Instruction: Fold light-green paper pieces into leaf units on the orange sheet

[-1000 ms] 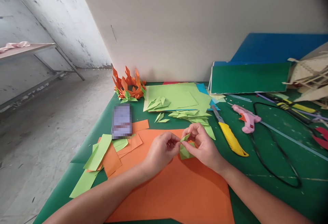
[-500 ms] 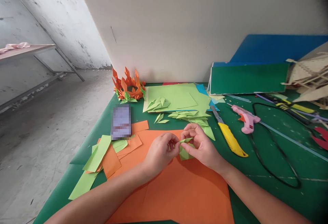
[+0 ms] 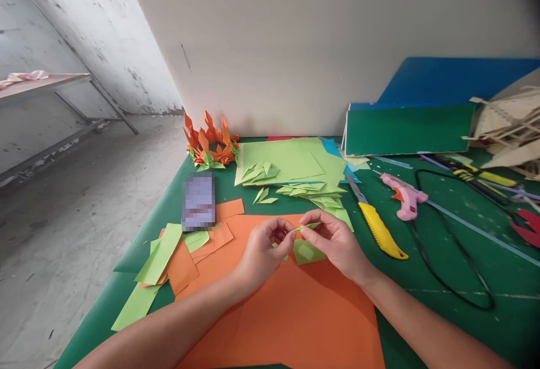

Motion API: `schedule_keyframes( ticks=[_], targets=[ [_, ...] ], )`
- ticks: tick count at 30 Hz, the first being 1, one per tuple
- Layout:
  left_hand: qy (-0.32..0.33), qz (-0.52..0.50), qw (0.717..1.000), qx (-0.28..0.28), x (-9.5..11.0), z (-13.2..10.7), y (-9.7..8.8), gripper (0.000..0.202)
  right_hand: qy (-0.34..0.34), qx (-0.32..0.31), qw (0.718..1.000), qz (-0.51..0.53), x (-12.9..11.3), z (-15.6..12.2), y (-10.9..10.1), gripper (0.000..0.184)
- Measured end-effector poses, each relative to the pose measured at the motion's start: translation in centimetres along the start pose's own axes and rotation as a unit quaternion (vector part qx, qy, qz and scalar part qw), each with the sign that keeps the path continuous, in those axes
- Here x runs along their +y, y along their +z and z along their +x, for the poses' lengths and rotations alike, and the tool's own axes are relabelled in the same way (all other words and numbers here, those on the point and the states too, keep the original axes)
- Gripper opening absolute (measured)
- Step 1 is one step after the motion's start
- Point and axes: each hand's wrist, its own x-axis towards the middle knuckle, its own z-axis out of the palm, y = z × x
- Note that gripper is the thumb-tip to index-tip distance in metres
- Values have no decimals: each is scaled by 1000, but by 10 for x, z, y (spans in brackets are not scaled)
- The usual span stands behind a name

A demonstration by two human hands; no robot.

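Observation:
Both hands pinch one small folded light-green paper piece (image 3: 304,227) above a large orange sheet (image 3: 291,313). My left hand (image 3: 265,251) grips its left end with curled fingers. My right hand (image 3: 335,242) holds its right end between thumb and forefinger. A flat light-green scrap (image 3: 307,252) lies on the orange sheet just under my right palm. Behind the hands lie several finished green folded pieces (image 3: 310,192).
A stack of light-green sheets (image 3: 295,161) and an orange-and-green paper crown (image 3: 210,143) sit at the back. A phone (image 3: 199,201) and cut paper scraps (image 3: 169,256) lie left. A yellow utility knife (image 3: 377,228), pink glue gun (image 3: 404,197) and black cable (image 3: 447,256) lie right.
The folded green piece has been flattened to a thin strip between my fingers. My right hand dropped a little, uncovering the flat green scrap beneath it.

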Motion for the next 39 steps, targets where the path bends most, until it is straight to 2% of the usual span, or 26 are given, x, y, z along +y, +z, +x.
schedule_keyframes(
  ticks=[9,16,18,22,27,31,39],
  targets=[
    [-6,0,1000,-9,4,0,2,16,1,-9,1000,19,5,1,-2,12],
    [31,92,995,-2,8,1,-3,8,21,-10,1000,12,9,1,-3,14],
    [13,62,998,-1,6,1,-3,13,19,10,1000,12,9,2,-4,16],
    [-59,-59,996,-17,1,2,1,27,6,36,999,13,9,2,-3,19],
    [-67,-110,992,-10,0,-1,4,33,-30,13,999,-21,6,0,0,14],
    [-68,-115,991,-17,2,-3,3,28,-90,21,994,-55,3,-2,2,9],
    [-13,-78,997,-9,3,-3,3,15,-172,9,979,-112,6,-6,4,10]
  ],
)
